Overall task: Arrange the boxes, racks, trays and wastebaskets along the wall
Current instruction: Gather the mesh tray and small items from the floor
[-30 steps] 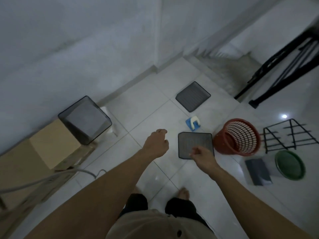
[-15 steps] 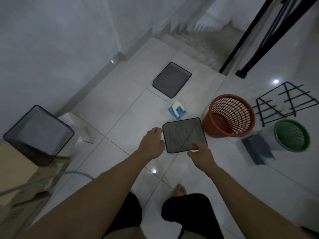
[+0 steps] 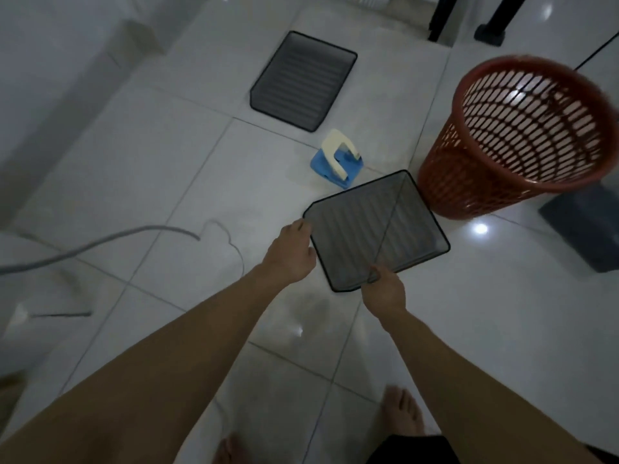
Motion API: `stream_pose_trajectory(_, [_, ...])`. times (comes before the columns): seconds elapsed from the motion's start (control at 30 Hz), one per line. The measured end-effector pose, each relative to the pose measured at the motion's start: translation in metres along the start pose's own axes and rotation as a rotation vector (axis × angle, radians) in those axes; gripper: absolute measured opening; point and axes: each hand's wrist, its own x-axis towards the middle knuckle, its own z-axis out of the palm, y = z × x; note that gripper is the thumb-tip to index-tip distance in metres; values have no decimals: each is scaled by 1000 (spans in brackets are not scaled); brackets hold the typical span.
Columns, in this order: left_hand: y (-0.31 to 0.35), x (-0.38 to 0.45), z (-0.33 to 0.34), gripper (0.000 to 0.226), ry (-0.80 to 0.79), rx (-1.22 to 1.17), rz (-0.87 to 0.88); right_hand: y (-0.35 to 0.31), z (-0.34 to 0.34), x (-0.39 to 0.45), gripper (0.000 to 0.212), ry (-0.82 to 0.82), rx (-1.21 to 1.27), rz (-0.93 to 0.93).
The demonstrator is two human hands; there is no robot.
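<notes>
The red wastebasket (image 3: 522, 135) is running off the right edge, its rim blurring. A dark box (image 3: 584, 226) behind it is getting cropped too. The left hand's (image 3: 290, 254) fingers are hiding behind its knuckles.

Red wastebasket (image 3: 522, 135) and blue holder (image 3: 336, 160) crowd the mesh tray (image 3: 375, 229).

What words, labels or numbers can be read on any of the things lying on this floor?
None: no readable text shows on the near mesh tray, the far mesh tray, the red wastebasket or the blue and cream object.
</notes>
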Motion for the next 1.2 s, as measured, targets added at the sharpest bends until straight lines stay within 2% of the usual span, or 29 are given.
stream_pose_trajectory(0.17, [-49,62,83,52,-22,34,87,60,48,62,47,167,95,36])
stream_pose_trajectory(0.33, [-69,120,122,60,64,123,179,97,69,101,30,358,173,45])
stream_pose_trajectory(0.43, [-69,144,134,71,45,174,118,109,70,111,15,491,213,-6])
stream_pose_trajectory(0.57, [-73,151,136,72,96,170,-7,113,65,109,37,559,284,-35])
stream_pose_trajectory(0.67, [-73,145,122,56,227,61,-25,116,60,98,46,532,312,-85])
stream_pose_trajectory(0.77, [-67,132,99,28,339,-66,1,109,55,88,50,524,329,-185])
stream_pose_trajectory(0.87, [-66,117,66,20,399,-133,18,84,45,81,46,565,317,-287])
stream_pose_trajectory(0.93, [-64,102,38,25,388,-261,37,60,39,73,47,602,341,-356])
stream_pose_trajectory(1.03, [-60,68,-6,45,382,-467,53,16,29,62,47,643,386,-398])
stream_pose_trajectory(1.2, [-79,12,-82,55,541,-503,87,-69,32,44,46,594,491,-511])
